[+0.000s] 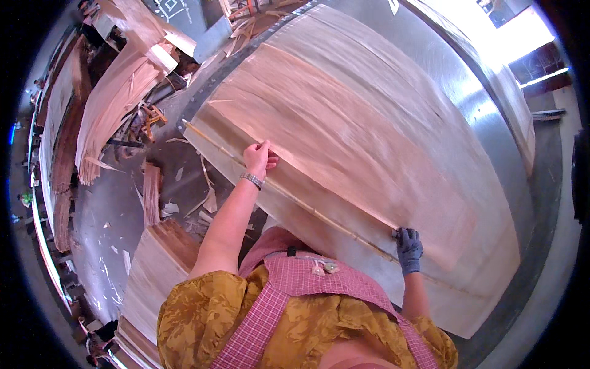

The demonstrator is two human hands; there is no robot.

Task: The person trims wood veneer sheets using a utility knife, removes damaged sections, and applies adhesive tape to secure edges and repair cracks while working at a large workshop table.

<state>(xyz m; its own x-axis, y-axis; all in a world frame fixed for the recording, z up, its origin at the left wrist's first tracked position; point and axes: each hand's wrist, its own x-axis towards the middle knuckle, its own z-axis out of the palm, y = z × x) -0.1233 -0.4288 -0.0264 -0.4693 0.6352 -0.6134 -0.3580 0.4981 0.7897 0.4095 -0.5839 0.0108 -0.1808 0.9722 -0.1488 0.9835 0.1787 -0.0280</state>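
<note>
Pinching the near edge of a large pale pink-brown wood veneer sheet (344, 129), the bare left hand (258, 157) has its fingers pressed together on the thin wood, a metal bracelet (251, 180) at the wrist. Just beside those fingers runs a long thin light-coloured wooden stick (307, 209), lying along the sheet's near edge from the left corner toward the right. The right hand (408, 246), in a dark grey work glove, closes around the stick and the veneer edge further to the right; its fingers are curled shut on them, though whether the grip takes the stick alone or the sheet too cannot be told.

The veneer sheet lies spread flat on top of a stack of similar sheets, which rests on a broad grey metal table (491, 123). The sheet's grain runs lengthwise, and its far edge reaches toward the table's far side.

Left of the table, on the grey concrete floor (110, 215), lie scraps and strips of veneer (206, 197). A lower stack of brownish veneer sheets (160, 258) stands near the person's left elbow, and curved bundles of veneer (117, 92) are piled further off at the upper left. The person wears a mustard patterned top and a pink checked apron (295, 295).
</note>
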